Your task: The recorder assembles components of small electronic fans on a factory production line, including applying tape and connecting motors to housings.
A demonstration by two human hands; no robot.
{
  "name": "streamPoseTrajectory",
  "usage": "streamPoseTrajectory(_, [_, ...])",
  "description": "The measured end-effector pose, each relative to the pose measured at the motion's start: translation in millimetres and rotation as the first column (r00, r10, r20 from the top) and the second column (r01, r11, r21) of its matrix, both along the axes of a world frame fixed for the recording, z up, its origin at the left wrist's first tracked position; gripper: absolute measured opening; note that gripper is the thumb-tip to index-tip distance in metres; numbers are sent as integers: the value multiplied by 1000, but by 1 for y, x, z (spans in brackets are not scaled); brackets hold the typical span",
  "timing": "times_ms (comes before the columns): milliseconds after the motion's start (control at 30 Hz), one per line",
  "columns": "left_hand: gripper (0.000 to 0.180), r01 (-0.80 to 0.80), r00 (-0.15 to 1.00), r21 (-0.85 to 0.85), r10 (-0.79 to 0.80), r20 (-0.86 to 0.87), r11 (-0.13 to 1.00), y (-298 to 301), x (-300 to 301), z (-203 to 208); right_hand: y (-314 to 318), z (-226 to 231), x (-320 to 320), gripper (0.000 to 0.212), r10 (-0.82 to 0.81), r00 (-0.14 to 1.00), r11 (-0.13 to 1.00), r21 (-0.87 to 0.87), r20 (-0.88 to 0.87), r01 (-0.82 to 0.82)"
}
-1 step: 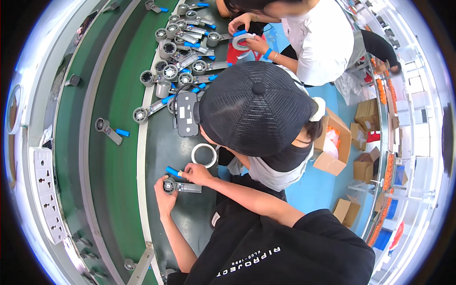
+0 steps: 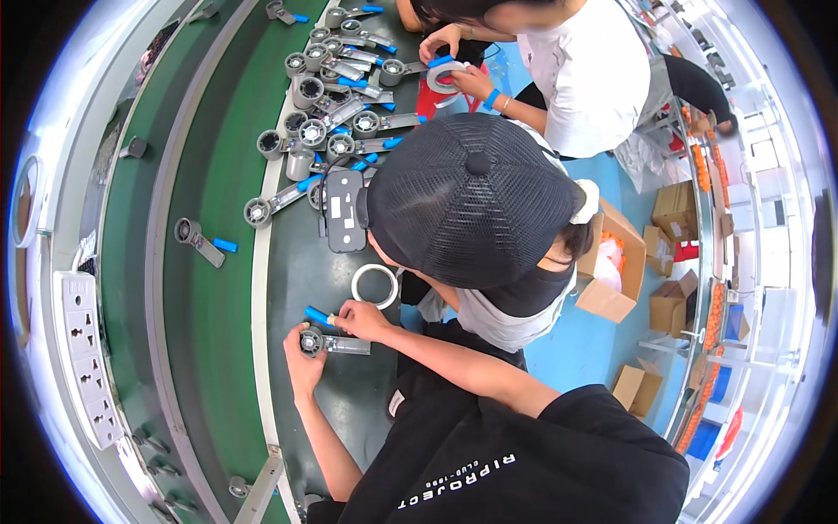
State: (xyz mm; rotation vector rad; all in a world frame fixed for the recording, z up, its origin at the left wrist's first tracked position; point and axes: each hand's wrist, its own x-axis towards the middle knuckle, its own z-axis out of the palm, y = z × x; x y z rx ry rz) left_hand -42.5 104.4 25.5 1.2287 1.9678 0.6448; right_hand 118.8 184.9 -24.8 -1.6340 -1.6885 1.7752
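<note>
My left hand [image 2: 304,365] grips the fan [image 2: 311,341], probably light, stiff, best held round its rim; beside it, my right hand [image 2: 362,320] pinches the blue cell [image 2: 317,314].

A: Hidden?
B: Black cap [image 2: 476,205] probably blocks the nearest co-worker's [image 2: 524,316] hands.
A: Cut off?
B: Upper co-worker's [image 2: 589,83] head, blurred too, and green belt [image 2: 218,140], at top edge.
A: Too small?
B: Pale bit [image 2: 331,320] between right hand [image 2: 362,320] and blue cylinder [image 2: 316,314].

Ahead of you, the nearest co-worker's [image 2: 532,319] black mesh cap [image 2: 471,205] is shifting barely rightward, and the white hair tie [image 2: 587,202] is moving along with it.
</note>
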Motion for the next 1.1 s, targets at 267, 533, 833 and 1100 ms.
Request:
streamPoseTrajectory(267, [62, -20, 1000, 7, 20, 3, 1000, 0, 2, -2, -1, 2, 3, 31, -37, 997, 995, -93, -67, 30])
streamPoseTrajectory(533, [61, -28, 1000, 21, 28, 5, 999, 2, 2, -8, -1, -6, 4, 31, -3, 999, 999, -37, -37, 2])
streamPoseTrajectory(833, [58, -22, 1000, 17, 22, -4, 1000, 6, 4, -5, 0, 5, 6, 29, 9, 1000, 998, -61, -29, -10])
streamPoseTrajectory(1100, [59, -27, 1000, 0, 27, -4, 1000, 7, 4, -4, -2, -7, 7, 34, -4, 998, 999, -45, -68, 1])
